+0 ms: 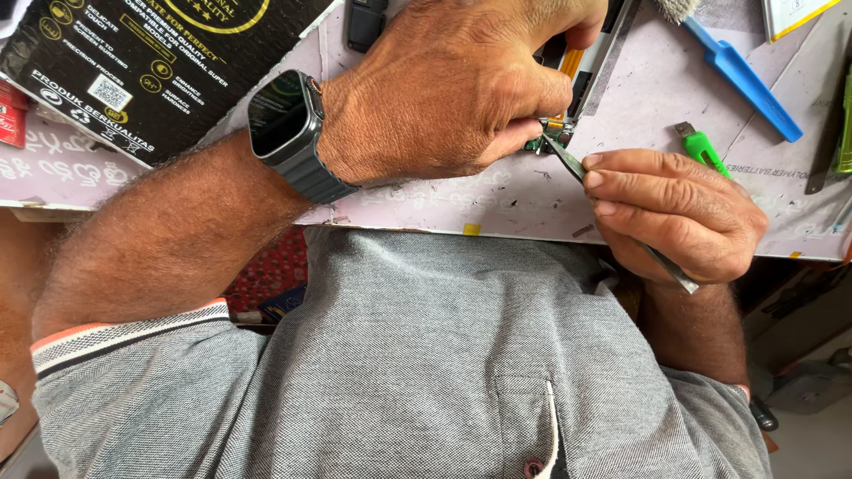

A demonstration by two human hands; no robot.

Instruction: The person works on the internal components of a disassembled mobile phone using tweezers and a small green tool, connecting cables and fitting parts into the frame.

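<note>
My left hand (444, 89), with a dark smartwatch (288, 133) on its wrist, pinches a small green circuit part (543, 140) with an orange flex strip (570, 62) against the pale work mat (497, 200). My right hand (674, 208) grips metal tweezers (568, 158). Their tip touches the green part just under my left thumb. A long silver-edged device (596, 62) lies under my left fingers, mostly hidden.
A black printed box (133, 62) lies at the upper left. A blue-handled brush (741, 80), a small green tool (706, 149) and a dark metal tool (825, 146) lie on the mat at the right. My grey shirt (426, 355) fills the lower view.
</note>
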